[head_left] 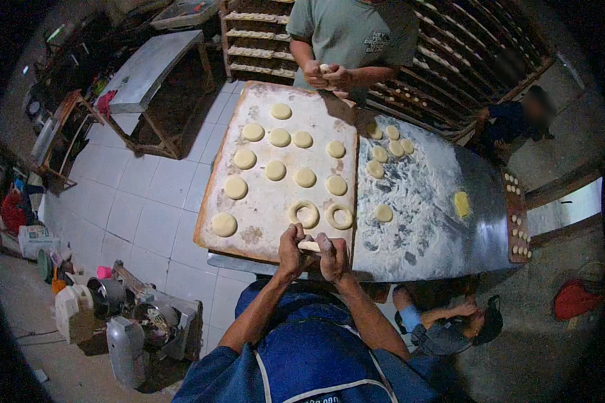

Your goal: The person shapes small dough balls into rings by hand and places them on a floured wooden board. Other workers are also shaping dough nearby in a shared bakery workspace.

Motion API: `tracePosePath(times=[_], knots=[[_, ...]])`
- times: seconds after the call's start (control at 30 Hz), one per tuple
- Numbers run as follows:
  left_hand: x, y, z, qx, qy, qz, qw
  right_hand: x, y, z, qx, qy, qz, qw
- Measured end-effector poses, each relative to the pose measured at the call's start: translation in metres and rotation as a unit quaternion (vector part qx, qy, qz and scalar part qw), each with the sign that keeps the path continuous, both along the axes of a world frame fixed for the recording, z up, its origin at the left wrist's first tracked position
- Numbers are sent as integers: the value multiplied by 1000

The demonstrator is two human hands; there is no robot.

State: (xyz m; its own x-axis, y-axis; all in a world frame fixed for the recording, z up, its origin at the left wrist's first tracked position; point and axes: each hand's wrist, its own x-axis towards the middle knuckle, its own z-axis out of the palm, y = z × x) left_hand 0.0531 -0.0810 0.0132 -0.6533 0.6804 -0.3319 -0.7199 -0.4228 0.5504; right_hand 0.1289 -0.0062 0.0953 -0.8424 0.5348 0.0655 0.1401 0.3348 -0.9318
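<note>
Between my left hand (292, 252) and my right hand (333, 257) is a piece of dough (310, 246), pale and held edge-on, with the fingers of both hands closed on it. They hold it over the near edge of a floured board (255, 235). Just beyond my hands lie two dough rings (304, 225), side by side, each with a hole in the middle. Farther up the board, several flat dough rounds (275, 170) lie in loose rows. Whether the held dough has a hole is hidden by my fingers.
Right of the board, a floured metal table (437, 235) bears more dough rounds (383, 213) and a yellow lump (462, 203). Across from me a person (356, 40) handles dough. Racks of trays (259, 50) stand behind. Another person (450, 329) sits at near right. A mixer (128, 346) stands at left.
</note>
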Motion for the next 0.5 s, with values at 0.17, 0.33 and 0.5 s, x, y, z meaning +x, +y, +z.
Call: tracePosePath(times=[0.17,0.33,0.5], knots=[[-21,-23,2,-207,343,1,916,-14,-8,-2,42,-105,126,986],[-32,-48,53,-183,271,-24,945,-29,-31,-6,18,-72,68,995],[-49,-49,-5,71,-14,110,991,-51,-52,0,74,28,112,991]])
